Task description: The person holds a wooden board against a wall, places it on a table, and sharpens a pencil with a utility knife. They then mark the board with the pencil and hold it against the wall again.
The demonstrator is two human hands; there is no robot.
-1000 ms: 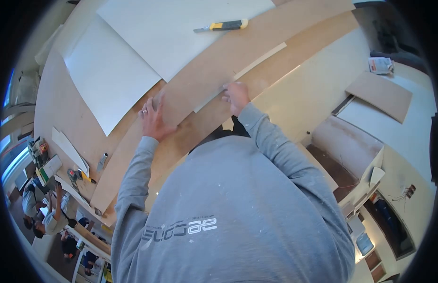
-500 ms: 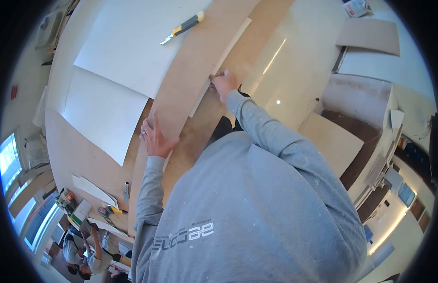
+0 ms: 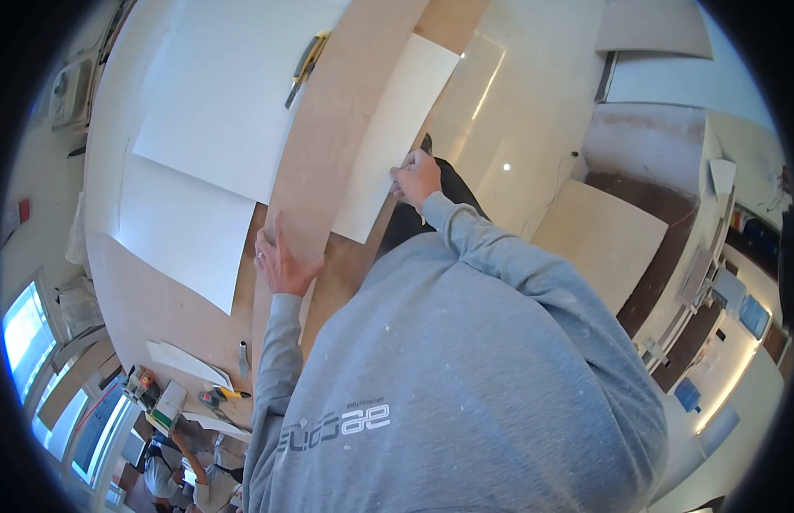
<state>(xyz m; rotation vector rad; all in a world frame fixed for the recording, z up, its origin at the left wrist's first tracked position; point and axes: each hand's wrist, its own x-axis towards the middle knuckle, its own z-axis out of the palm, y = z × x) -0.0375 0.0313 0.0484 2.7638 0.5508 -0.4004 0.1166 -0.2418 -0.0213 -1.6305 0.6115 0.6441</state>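
My left hand [image 3: 288, 262] lies with spread fingers on the lower end of a long light-brown board [image 3: 333, 111], pressing on its surface. A white sheet [image 3: 393, 128] shows from beneath that board's right edge. Pinched at the sheet's right edge is my right hand [image 3: 417, 178], its fingers closed. A yellow and black utility knife [image 3: 306, 66] rests on a large white sheet [image 3: 213, 94] just left of the board. Under these, part of a brown work surface [image 3: 337, 278] is visible.
Another knife [image 3: 244, 359], white offcuts [image 3: 189, 363] and a yellow-handled tool [image 3: 222, 396] lie at the lower left. Beyond them are co-workers [image 3: 196, 470]. A brown panel [image 3: 594, 239] leans on the right, near a thin cord [image 3: 546, 205].
More of the white sheet now shows beyond the board's right edge, and my right hand has moved slightly down with it. My left hand keeps its place on the board.
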